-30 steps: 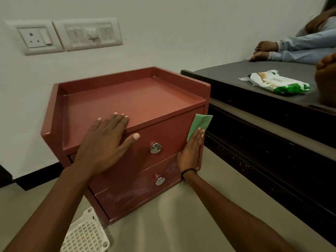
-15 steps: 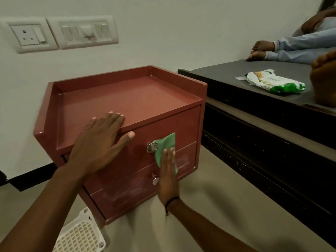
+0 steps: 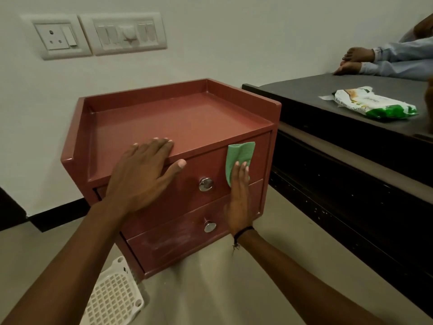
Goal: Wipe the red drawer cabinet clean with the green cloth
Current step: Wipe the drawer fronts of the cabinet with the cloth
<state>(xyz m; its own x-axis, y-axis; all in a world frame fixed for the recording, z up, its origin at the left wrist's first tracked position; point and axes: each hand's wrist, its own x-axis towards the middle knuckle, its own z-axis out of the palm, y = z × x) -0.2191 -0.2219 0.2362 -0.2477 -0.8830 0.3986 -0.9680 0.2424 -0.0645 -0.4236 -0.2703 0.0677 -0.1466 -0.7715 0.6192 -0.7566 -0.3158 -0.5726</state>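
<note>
The red drawer cabinet stands on the floor against the wall, with two drawers, each with a round metal knob. My left hand lies flat over the top's front edge, thumb down on the upper drawer front. With flat fingers, my right hand presses the green cloth against the upper drawer front, to the right of its knob. The cloth's top reaches the drawer's upper edge. Pale smears show on the lower drawer front.
A white perforated plastic piece lies on the floor by the cabinet's front left corner. A dark low platform stands to the right, with a white and green wipes pack and another person's feet on it. Wall switches above.
My right hand with the cloth went from the cabinet's right edge leftward to the knob, then back right and up on the upper drawer front. My left hand has stayed in place.
</note>
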